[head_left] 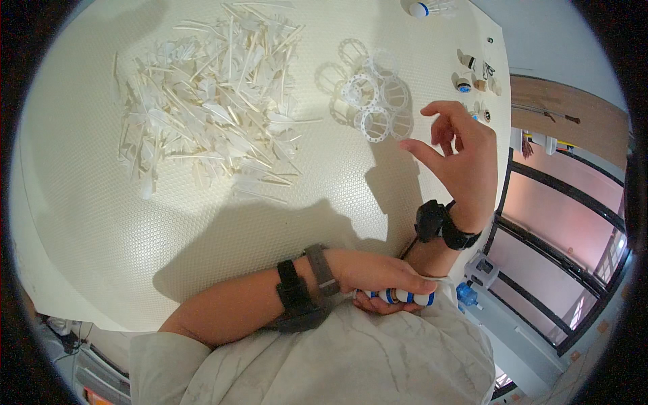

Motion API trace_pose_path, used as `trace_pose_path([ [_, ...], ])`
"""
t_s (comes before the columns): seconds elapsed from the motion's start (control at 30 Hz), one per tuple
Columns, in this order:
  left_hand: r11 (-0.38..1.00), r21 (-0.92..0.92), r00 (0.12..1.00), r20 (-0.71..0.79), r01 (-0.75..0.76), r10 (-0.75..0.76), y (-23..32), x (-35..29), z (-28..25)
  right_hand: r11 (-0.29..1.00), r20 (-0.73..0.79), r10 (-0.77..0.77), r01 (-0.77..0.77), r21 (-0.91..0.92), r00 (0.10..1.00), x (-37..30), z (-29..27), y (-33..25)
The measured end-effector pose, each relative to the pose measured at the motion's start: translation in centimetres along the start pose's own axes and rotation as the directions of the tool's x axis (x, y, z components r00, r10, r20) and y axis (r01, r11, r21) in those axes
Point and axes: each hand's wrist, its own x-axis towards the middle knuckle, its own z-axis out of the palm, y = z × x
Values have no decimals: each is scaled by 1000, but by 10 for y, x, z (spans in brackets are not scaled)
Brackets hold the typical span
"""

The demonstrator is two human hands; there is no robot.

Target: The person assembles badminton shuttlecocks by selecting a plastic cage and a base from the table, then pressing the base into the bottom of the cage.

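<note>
Near my body at the lower middle, my left hand is wrapped round a short row of white shuttlecock heads with blue bands. My palm and fingers partly hide them. My right hand is raised over the right part of the table, thumb and fingers apart, holding nothing. Just left of its fingertips stand several white ring-shaped plastic shuttlecock frames. A big loose pile of white feathers covers the table's far left. At the far right edge lies a shuttlecock with a blue-banded head.
Several small parts, among them a blue-and-white cap, lie along the right edge of the white textured table. Beyond that edge are a brown board with a thin tool on it and a blue water jug below.
</note>
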Motion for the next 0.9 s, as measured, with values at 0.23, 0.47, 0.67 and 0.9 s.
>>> trace_pose_path([
  [0.23,1000,-10,1000,2,0,0,3,2,-2,932,281,-341,284,223,897,-7,10,-13],
  [0.47,1000,-28,1000,10,-4,5,2,1,0,982,371,-158,184,-36,915,-6,14,-19],
  [0.67,1000,-4,1000,14,-18,18,-1,2,-2,990,404,-72,114,-81,912,-5,8,-21],
  [0.9,1000,-1,1000,10,1,-1,-1,2,-2,979,308,-195,204,4,931,-9,12,-15],
])
